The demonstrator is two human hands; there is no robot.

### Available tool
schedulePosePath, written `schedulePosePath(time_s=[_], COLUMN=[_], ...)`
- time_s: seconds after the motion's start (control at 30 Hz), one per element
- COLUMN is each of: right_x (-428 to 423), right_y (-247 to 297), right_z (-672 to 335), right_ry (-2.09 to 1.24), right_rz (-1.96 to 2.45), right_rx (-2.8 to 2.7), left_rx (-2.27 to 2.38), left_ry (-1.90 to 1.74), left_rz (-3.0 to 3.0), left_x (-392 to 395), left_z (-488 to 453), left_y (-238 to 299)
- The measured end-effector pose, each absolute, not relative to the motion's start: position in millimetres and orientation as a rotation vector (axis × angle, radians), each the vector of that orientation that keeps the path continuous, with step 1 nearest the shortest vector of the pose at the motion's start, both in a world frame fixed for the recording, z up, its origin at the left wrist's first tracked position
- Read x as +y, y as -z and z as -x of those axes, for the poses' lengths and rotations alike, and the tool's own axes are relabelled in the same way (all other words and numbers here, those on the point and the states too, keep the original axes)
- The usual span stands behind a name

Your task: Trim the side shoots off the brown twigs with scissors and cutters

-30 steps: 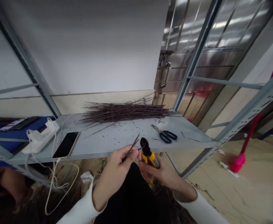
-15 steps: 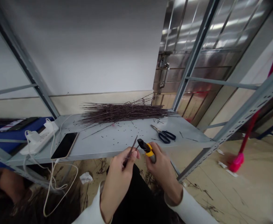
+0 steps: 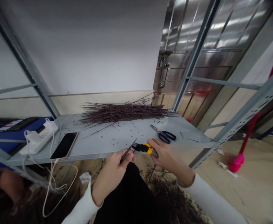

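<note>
My left hand (image 3: 114, 168) is closed in a pinch on a thin dark stick (image 3: 128, 150) that points up and to the right. My right hand (image 3: 165, 154) grips yellow-handled cutters (image 3: 143, 148), held level with the black jaws pointing left and meeting the stick just above my left fingers. Both hands hover at the front edge of a grey metal shelf (image 3: 117, 140). A large pile of long dark sticks (image 3: 124, 112) lies along the back of the shelf.
Black-handled scissors (image 3: 163, 134) lie on the shelf right of my hands. A phone (image 3: 64, 145) and a white power strip (image 3: 39, 137) with cables sit at the left. Small cut bits dot the shelf. Cut sticks (image 3: 171, 196) heap on the floor below. Slanted shelf posts (image 3: 241, 115) stand right.
My right hand has turned the cutters from upright to level and brought the jaws left onto the stick. My left hand has sunk slightly with the stick.
</note>
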State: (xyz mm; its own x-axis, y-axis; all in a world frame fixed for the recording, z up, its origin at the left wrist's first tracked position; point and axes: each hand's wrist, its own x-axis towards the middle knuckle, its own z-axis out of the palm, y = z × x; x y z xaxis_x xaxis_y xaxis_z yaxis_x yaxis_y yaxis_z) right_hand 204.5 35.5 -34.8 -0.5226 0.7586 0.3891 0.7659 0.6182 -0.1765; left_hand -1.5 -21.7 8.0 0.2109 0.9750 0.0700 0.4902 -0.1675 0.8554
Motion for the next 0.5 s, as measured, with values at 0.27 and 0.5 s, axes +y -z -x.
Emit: schedulePosePath(time_s=[0.27,0.5], right_x=[29,27], right_y=[17,14], right_z=[-211,-217], right_ry=[-0.141,-0.189], right_rz=[1.361,1.339], right_rx=[-2.649,-2.665], left_rx=[1.423,1.465], left_ry=[-0.711,-0.617], left_rz=[-1.910,-1.997], left_x=[-18,-12], left_z=[4,7], left_y=[-9,-12])
